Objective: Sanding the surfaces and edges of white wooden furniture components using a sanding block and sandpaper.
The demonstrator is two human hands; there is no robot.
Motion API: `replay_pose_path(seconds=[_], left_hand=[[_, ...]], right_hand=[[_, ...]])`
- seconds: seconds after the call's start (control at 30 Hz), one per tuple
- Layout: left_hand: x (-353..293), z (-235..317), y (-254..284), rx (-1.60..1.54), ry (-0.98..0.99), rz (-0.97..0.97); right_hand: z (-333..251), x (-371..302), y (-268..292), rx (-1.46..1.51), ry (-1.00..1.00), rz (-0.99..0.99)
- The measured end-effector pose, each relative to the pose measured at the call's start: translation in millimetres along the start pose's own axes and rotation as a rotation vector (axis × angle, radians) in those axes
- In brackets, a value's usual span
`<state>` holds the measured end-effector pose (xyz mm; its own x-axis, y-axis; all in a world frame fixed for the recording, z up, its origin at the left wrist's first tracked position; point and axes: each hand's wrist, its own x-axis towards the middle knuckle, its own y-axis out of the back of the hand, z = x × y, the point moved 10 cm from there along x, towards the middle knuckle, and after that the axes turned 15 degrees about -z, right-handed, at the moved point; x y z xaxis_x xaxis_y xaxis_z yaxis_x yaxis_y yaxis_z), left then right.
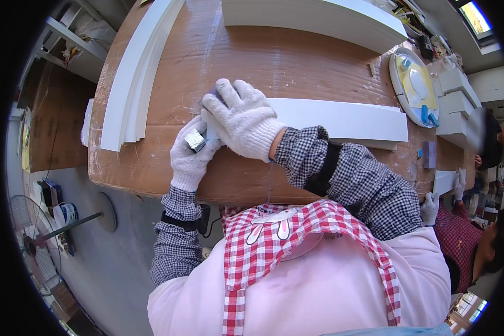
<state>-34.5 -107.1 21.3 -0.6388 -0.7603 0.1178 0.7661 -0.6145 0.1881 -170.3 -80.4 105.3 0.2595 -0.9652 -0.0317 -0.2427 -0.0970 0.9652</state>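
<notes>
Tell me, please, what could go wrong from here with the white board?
The silver block in the left hand is close to the board and might scratch it. If the board slides right, its far end could bump the tray nearby.

My fingers wear white knit gloves with ribbed cuffs. Black-and-white checked sleeves, gathered at the ends, each carry a black band. My top is pale pink, and over it hangs a red-and-white checked apron showing a rabbit with long, pink-lined ears.
</notes>
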Motion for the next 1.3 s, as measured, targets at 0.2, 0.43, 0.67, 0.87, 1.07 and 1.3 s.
replay_pose_path(seconds=[0.2, 0.43, 0.67, 0.87, 1.07, 1.3], left_hand=[[-18, 4, 24, 0.267, -0.089, 0.080], [26, -5, 49, -0.077, 0.297, 0.041], [95, -17, 31, 0.247, 0.573, -0.270], [99, -6, 20, 0.296, 0.568, -0.345], [95, -12, 19, 0.221, 0.618, -0.362], [95, -8, 18, 0.222, 0.701, -0.382]], right_hand=[[-14, -63, 4, 0.048, 0.400, -0.109], [48, -63, 20, -0.070, -0.051, -0.040], [-22, -28, -3, -0.001, 0.314, -0.092], [-3, -54, 10, -0.134, 0.223, -0.136], [-30, -16, -2, -0.113, 0.223, -0.142], [-19, -10, 5, -0.004, 0.226, -0.171]])
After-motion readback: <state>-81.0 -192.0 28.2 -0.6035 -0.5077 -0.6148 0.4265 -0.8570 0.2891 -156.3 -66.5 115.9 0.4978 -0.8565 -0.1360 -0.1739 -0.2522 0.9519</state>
